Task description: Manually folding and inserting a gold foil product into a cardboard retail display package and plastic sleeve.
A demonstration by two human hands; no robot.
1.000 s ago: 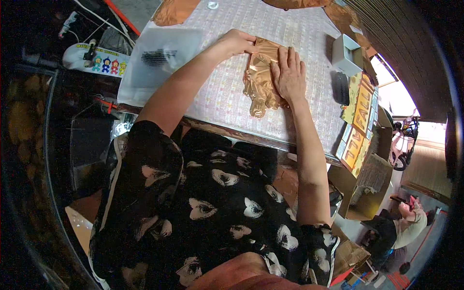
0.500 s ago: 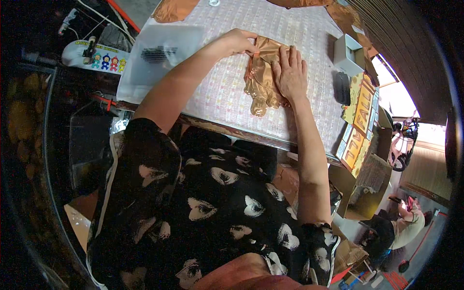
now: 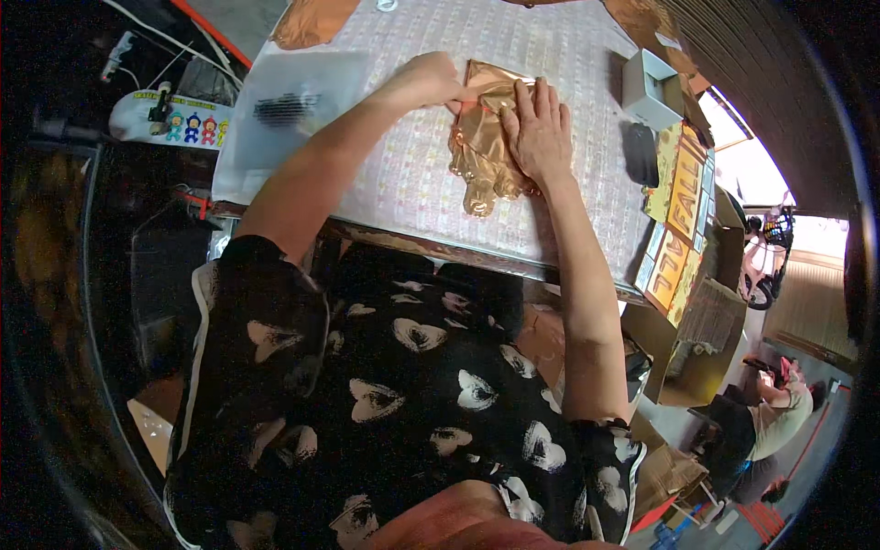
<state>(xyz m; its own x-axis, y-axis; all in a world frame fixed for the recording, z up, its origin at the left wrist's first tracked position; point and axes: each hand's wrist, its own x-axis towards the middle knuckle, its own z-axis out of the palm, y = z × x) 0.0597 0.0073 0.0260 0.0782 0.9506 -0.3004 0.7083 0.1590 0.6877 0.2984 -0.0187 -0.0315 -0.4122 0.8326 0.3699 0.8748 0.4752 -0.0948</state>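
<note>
A copper-coloured, shiny foil piece (image 3: pixel 486 137) lies on the table in front of me, crumpled at its near end. It looks like a flat, uninflated foil balloon, but I cannot be sure. My right hand (image 3: pixel 541 133) rests palm down on its right side, fingers stretched out. At its upper left edge my left hand (image 3: pixel 434 78) is closed, the fingertips pinching the foil's edge. A small orange-red strip shows along that edge below the fingers. The fingertips of the left hand are partly hidden.
A clear plastic bag (image 3: pixel 321 78) with dark printing lies left on the patterned tablecloth (image 3: pixel 412 179). More copper foil (image 3: pixel 316 20) lies at the far edge. On the right stand a white box (image 3: pixel 649 90), a dark object (image 3: pixel 641 154) and a yellow-orange banner (image 3: pixel 685 197). Another person (image 3: pixel 779 417) is lower right.
The whole view has shifted slightly. My left hand has moved a little down and left from the foil's upper corner, leaving more of that corner showing. My right hand stays flat on the foil.
</note>
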